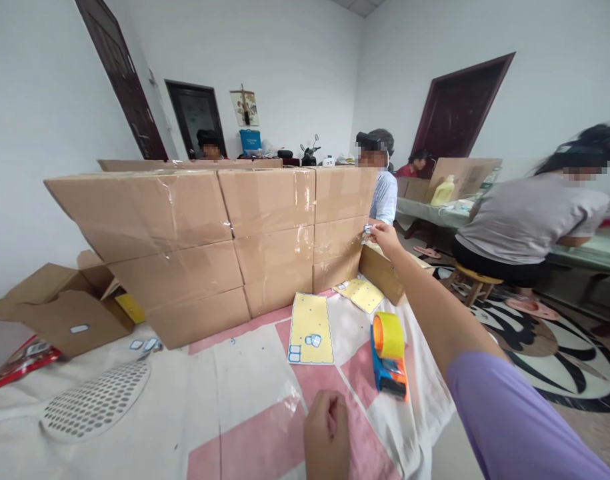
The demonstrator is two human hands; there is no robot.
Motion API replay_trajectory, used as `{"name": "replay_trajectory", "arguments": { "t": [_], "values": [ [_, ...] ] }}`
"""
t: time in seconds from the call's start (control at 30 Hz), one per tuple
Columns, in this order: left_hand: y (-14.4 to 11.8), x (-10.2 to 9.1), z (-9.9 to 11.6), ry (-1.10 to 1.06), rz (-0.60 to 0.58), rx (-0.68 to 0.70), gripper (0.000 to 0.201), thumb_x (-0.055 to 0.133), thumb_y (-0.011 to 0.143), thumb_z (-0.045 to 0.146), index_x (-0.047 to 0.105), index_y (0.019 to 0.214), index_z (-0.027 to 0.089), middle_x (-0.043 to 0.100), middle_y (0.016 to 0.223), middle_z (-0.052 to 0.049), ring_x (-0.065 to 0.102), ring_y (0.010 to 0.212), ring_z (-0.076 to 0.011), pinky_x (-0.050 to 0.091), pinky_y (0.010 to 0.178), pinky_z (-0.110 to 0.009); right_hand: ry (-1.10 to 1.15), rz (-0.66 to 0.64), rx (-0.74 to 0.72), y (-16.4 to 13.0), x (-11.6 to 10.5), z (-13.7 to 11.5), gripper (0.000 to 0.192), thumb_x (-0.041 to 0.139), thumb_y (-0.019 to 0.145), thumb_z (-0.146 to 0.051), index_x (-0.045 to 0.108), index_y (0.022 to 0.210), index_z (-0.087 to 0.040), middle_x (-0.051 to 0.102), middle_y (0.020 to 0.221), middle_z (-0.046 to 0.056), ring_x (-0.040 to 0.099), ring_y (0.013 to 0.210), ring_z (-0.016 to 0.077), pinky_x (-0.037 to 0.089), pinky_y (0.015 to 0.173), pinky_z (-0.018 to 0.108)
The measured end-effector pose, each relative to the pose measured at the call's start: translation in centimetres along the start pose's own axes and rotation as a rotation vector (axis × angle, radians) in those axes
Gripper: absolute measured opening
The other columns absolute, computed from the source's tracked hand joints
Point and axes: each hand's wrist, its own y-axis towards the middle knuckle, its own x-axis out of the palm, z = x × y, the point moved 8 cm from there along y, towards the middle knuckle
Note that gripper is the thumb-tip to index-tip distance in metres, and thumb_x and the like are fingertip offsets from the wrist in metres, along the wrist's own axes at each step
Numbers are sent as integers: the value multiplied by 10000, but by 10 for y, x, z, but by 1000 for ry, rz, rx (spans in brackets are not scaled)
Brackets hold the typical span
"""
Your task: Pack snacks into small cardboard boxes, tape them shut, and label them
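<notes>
My right hand reaches out to the right end of a cardboard box wall, pinching a small white sticker-like piece with blue marks near the wall's edge. Loosely curled, my left hand rests on the cloth at the front, with nothing visible in it. Beyond it lies a yellow sheet with small white, blue-edged pieces on it. A second yellow sheet lies closer to the boxes. To the right is a tape dispenser in blue and orange with a yellow roll.
Stacked cardboard boxes block the table's far side. At left are an opened carton, a red packet and a white perforated swatter. A low box stands under my right arm. Other people sit beyond, one on a stool.
</notes>
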Motion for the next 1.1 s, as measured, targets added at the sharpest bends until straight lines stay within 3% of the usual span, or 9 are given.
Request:
{"name": "replay_trajectory", "arguments": {
  "t": [0.17,0.37,0.5,0.67,0.8,0.97,1.1],
  "values": [
    [0,5,2,21,-20,4,308,492,936,391,608,735,189,497,650,9,419,583,-142,301,581,-262,52,-48,-4,-1,4,8,268,798,724,-294,567,714,-158,672,714,25,644,584,101,421,457,152],
    [2,4,-7,44,-45,-3,311,464,947,389,616,764,188,520,672,1,439,594,-146,323,588,-260,74,57,-35,7,1,2,270,790,710,-288,548,712,-169,633,652,5,595,545,94,407,458,170],
    [3,9,-15,71,-120,-12,317,447,954,388,623,783,187,562,706,-15,479,624,-154,352,601,-258,86,109,-57,1,-10,7,308,779,703,-315,519,820,-198,568,632,-51,539,509,76,413,476,180],
    [1,11,-13,63,-124,-20,295,450,949,368,622,787,190,564,714,-14,490,638,-156,354,606,-259,54,19,-51,-17,-13,22,399,789,643,-277,589,974,-177,618,687,-37,557,525,96,447,505,221],
    [-2,8,-7,48,-52,-27,286,450,944,348,613,770,192,529,690,1,458,625,-149,334,608,-260,11,-29,-50,-20,-3,23,451,774,646,-229,637,1066,-138,664,733,-4,582,550,115,491,567,266],
    [-2,9,-5,62,-39,-35,271,454,933,339,604,759,195,503,675,11,442,614,-146,317,600,-262,-51,27,-62,-9,8,19,264,758,684,-216,665,918,-139,652,698,5,550,547,109,498,594,275],
    [1,9,-10,81,-77,-61,265,456,931,340,602,762,197,508,680,5,465,623,-152,334,600,-259,-104,122,-60,-10,2,23,150,742,717,-243,620,743,-160,625,662,5,550,576,116,489,607,267]
  ]
}}
